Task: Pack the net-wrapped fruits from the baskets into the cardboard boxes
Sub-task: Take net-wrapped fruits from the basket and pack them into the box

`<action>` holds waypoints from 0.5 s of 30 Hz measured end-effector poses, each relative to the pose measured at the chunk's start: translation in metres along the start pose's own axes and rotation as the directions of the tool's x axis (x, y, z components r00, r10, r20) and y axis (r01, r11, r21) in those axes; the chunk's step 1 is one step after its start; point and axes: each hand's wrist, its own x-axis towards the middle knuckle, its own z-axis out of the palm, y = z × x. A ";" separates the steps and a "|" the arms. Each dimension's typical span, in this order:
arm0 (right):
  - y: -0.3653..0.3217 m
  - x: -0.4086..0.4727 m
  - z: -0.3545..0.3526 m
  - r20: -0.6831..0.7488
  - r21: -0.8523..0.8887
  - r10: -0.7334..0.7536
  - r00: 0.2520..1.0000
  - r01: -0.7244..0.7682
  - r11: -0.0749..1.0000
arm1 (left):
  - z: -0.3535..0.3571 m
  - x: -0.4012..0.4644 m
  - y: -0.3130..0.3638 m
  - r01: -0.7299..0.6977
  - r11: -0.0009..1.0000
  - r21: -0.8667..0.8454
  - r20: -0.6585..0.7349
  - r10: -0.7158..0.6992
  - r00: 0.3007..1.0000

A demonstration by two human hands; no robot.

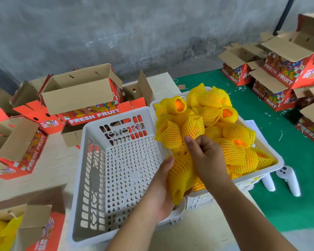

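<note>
A white basket [277, 161] at centre right is heaped with several orange fruits in yellow foam nets [212, 115]. My left hand [163, 183] cups one net-wrapped fruit [181, 175] from below at the basket's near left corner. My right hand [207, 154] reaches over the same fruit, its fingers curled into the netting on top. An empty white basket [116, 160] stands just left of them. An open red cardboard box [36, 227] at the bottom left holds yellow-netted fruit.
Open red FRESH FRUIT boxes [83, 91] crowd the wooden table at the left and back. More boxes [288, 69] are stacked on the green cloth at the right. Two white handheld controllers [286, 180] lie beside the full basket. A grey wall runs behind.
</note>
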 end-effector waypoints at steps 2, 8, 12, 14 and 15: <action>-0.001 0.008 0.002 0.036 0.031 0.003 0.999 -0.004 1.000 | -0.005 -0.001 0.000 0.066 0.995 -0.071 0.081 -0.061 0.995; 0.003 0.006 0.022 -0.068 -0.019 0.105 0.992 -0.106 0.994 | -0.011 0.002 0.004 0.048 0.975 -0.217 -0.020 -0.054 0.998; 0.007 -0.029 0.036 0.205 0.025 0.302 0.931 -0.313 0.949 | -0.018 0.008 0.009 -0.139 0.970 -0.200 -0.243 0.088 0.966; 0.011 -0.043 0.048 0.218 -0.062 0.267 0.939 -0.260 0.964 | -0.017 0.006 0.011 -0.171 0.951 -0.259 -0.222 0.113 0.968; 0.011 -0.044 0.051 0.178 -0.049 0.225 0.958 -0.219 0.974 | -0.017 0.004 0.011 -0.172 0.941 -0.290 -0.186 0.120 0.975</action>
